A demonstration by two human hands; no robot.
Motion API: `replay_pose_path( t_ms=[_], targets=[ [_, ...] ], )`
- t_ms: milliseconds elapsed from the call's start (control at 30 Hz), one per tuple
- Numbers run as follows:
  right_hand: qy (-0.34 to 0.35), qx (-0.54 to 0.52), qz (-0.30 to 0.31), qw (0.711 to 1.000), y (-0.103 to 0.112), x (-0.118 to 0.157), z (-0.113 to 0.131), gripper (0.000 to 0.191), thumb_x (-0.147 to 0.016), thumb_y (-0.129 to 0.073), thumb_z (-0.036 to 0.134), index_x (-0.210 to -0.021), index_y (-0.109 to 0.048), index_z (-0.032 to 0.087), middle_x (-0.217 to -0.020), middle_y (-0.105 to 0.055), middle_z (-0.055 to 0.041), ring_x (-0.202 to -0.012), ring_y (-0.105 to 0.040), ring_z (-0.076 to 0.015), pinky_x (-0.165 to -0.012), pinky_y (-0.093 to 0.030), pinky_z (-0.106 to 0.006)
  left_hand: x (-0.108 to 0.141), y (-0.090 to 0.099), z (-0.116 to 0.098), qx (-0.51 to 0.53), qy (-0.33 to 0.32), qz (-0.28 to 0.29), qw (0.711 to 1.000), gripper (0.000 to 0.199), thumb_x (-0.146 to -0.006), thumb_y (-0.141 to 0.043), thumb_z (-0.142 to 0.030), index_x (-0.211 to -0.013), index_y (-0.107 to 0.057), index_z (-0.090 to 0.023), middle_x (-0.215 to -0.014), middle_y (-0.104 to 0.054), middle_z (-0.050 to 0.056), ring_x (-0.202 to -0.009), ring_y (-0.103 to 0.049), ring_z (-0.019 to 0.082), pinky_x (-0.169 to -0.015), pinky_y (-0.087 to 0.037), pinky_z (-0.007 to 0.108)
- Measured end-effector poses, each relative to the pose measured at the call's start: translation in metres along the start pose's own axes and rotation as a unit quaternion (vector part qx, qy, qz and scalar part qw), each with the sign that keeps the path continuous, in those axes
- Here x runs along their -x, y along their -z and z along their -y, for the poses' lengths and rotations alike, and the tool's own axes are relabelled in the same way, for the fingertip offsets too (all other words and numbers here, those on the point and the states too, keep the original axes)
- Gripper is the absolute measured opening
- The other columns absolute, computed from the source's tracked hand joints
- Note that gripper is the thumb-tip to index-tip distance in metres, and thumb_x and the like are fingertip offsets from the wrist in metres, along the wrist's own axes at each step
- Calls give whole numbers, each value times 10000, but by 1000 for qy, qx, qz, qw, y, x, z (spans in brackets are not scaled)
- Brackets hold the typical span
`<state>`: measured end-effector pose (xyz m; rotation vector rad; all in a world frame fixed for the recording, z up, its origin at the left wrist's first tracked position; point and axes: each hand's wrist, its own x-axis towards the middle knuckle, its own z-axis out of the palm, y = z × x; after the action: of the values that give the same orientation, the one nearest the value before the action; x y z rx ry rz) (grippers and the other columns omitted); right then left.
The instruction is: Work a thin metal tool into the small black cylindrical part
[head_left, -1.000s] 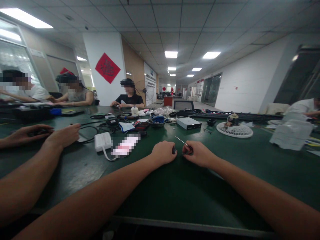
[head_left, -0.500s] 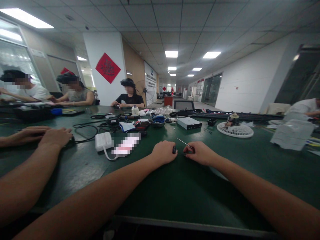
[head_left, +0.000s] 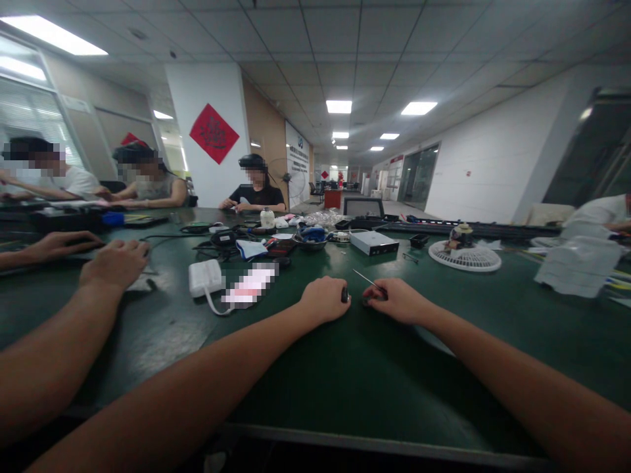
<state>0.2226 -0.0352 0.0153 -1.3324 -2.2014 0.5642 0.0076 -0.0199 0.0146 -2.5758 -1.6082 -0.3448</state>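
Note:
My left hand [head_left: 325,299] rests on the green table [head_left: 355,387], fingers curled round a small dark piece [head_left: 345,295] that shows at the thumb side. Just right of it, my right hand [head_left: 397,301] pinches a thin metal rod [head_left: 365,278] slanting up and left; whether it is a screwdriver or another tool I cannot tell. Something small and dark shows below the right fingertips, too small to name. A narrow gap separates the two hands. Left of them lie a white box-shaped device with a cord [head_left: 206,278] and a blurred-out pink and white object [head_left: 250,286].
A co-worker's hands [head_left: 112,264] work at the left. Farther back are a grey metal drive box [head_left: 374,243], a bowl with blue stuff [head_left: 311,236], black cables [head_left: 217,243], a white fan grille [head_left: 464,257] and stacked white plastic [head_left: 578,264]. Several people sit across the table.
The co-worker's hands at the left have lifted and spread apart, and the black cable near them has shifted. My right hand has tilted the rod slightly; my left hand is nearly still.

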Motion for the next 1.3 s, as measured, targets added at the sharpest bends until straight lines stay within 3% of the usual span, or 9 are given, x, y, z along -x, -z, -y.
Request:
replay_pose_path(
  t_ms=[200, 400, 633, 800, 1000, 1300],
  targets=[
    [3, 23, 1, 1000, -1, 0, 3, 171, -729, -701, 216, -678, -538, 210, -864, -727, -14, -878, -700, -216, -765, -518, -327, 2, 0, -1, 8, 4, -5, 1000, 278, -887, -535, -467, -978, -684, -250, -942, -735, 92, -900, -708, 283, -760, -550, 374],
    [43, -27, -65, 997, -1, 0, 7, 392, -728, -715, 246, -587, -349, 225, -866, -731, -12, -822, -693, -204, -718, -507, -319, 3, -2, -1, 26, -22, -19, 999, 223, -867, -572, -318, -1077, -609, -253, -986, -725, 76, -903, -701, 267, -744, -531, 346],
    [87, -100, -92, 987, -2, 4, 14, 411, -749, -687, 225, -616, -298, 241, -885, -736, -40, -879, -707, -224, -747, -524, -331, 4, -1, -2, 66, -116, -41, 990, 253, -832, -553, -158, -1079, -550, -213, -1031, -693, 69, -944, -668, 226, -790, -505, 311],
    [99, -80, -118, 985, -1, 5, 14, 415, -750, -688, 213, -619, -296, 241, -871, -734, -51, -864, -706, -234, -727, -509, -327, 5, 4, -5, 65, -178, -24, 982, 170, -867, -561, -180, -1036, -582, -196, -1086, -671, 69, -1001, -637, 215, -879, -486, 313],
    [105, -62, -138, 983, 1, 5, 16, 395, -754, -685, 199, -623, -314, 237, -828, -720, -38, -825, -690, -221, -689, -478, -301, 3, 2, -2, 83, -208, -49, 973, 182, -903, -592, -269, -1066, -609, -191, -1088, -678, 64, -977, -626, 214, -866, -465, 319],
    [95, 12, -134, 986, -2, 4, 13, 385, -700, -731, 214, -625, -354, 222, -763, -632, 6, -708, -569, -157, -621, -390, -265, 5, 9, -2, 23, -264, -48, 963, 247, -877, -573, -194, -1113, -648, -194, -1085, -684, 75, -1042, -604, 228, -907, -415, 340]
  ],
)
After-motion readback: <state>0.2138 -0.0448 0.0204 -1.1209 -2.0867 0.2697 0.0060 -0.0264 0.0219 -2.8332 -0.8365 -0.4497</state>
